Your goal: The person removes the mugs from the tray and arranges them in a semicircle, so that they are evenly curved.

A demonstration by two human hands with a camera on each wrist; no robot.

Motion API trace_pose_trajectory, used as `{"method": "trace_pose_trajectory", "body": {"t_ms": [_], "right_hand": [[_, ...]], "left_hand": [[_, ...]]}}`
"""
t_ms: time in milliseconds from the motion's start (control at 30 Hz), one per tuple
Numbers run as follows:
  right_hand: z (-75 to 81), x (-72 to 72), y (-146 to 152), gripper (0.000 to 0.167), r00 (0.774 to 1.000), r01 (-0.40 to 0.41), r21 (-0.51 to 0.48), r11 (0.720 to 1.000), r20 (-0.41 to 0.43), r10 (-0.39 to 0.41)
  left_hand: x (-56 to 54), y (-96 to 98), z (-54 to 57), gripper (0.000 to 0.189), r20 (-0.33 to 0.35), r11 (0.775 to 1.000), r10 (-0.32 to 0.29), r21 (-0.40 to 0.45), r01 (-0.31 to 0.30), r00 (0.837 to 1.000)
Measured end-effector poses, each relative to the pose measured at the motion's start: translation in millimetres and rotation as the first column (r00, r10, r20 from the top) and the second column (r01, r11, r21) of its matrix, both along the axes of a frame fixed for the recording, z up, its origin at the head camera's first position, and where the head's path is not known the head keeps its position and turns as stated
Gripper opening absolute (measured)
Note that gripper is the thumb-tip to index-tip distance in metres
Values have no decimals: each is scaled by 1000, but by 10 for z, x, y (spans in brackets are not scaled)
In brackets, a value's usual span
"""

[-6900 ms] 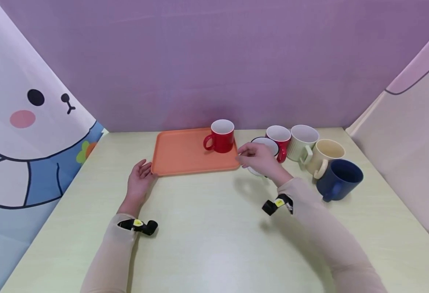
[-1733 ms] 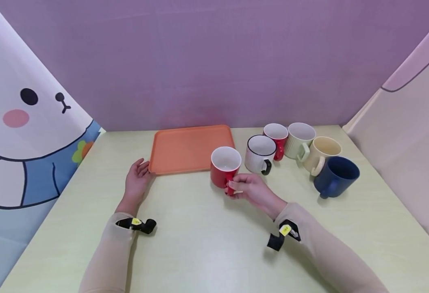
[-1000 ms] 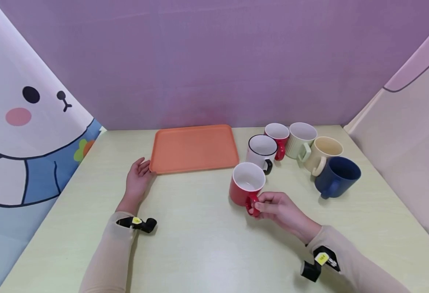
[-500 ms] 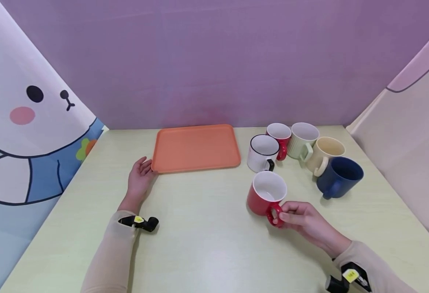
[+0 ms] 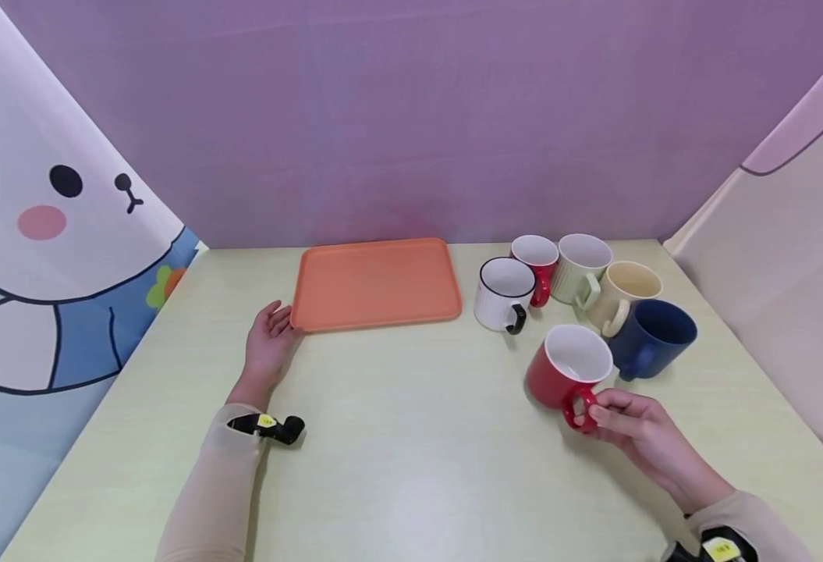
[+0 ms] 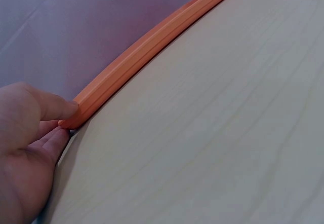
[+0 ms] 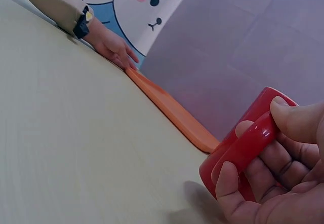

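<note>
In the head view my right hand (image 5: 646, 437) pinches the handle of a red mug (image 5: 555, 375) with a white inside. The mug is upright, just in front of a dark blue mug (image 5: 657, 336); a shadow below suggests it is slightly off the table. Close up in the right wrist view, thumb and fingers wrap the red mug's handle (image 7: 248, 148). At the left, my left hand (image 5: 268, 343) lies by the near left corner of an orange tray (image 5: 376, 285), fingers relaxed. Its thumb touches the tray's corner rim (image 6: 93, 95) in the left wrist view.
A white mug with a black rim (image 5: 498, 300) stands right of the tray. Behind and beside it are another red mug (image 5: 540, 273), a pale green mug (image 5: 572, 273) and a cream mug (image 5: 611, 300). A purple cloth (image 5: 383, 125) hangs behind the table.
The red mug stood on the tray's right side at first. My right hand has since taken its handle and carried it off the tray, toward the near right. The left hand stays put.
</note>
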State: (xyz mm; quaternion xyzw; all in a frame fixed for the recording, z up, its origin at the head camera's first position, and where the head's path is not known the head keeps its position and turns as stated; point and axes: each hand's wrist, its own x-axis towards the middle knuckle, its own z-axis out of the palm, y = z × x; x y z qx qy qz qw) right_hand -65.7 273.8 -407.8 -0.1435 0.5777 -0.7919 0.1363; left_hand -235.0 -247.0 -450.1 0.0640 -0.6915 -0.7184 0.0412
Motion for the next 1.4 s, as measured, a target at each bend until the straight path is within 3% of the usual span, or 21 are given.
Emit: {"method": "trace_pose_trajectory", "body": {"t_ms": [367, 567, 767, 933, 1167, 1400], "right_hand": [[-24, -9, 172, 38, 990, 138, -14, 990, -19, -138], [-36, -34, 170, 36, 978, 208, -34, 977, 17, -208], [-56, -48, 137, 35, 959, 281, -26, 959, 51, -279], [-45, -42, 136, 30, 931, 347, 37, 937, 104, -349], [-55, -20, 198, 28, 927, 361, 46, 931, 96, -364], [-76, 10, 276, 32, 936, 342, 24, 939, 86, -343]], "left_hand": [[8, -15, 18, 72, -3, 1000, 10, -18, -10, 1000], [7, -15, 8, 72, -5, 1000, 14, 2, -14, 1000], [19, -18, 8, 72, 1, 1000, 9, -8, -9, 1000], [19, -2, 3, 72, 4, 1000, 7, -16, -6, 1000], [18, 24, 8, 72, -1, 1000, 7, -6, -7, 1000], [19, 28, 22, 72, -10, 1000, 21, -16, -21, 1000]]}}
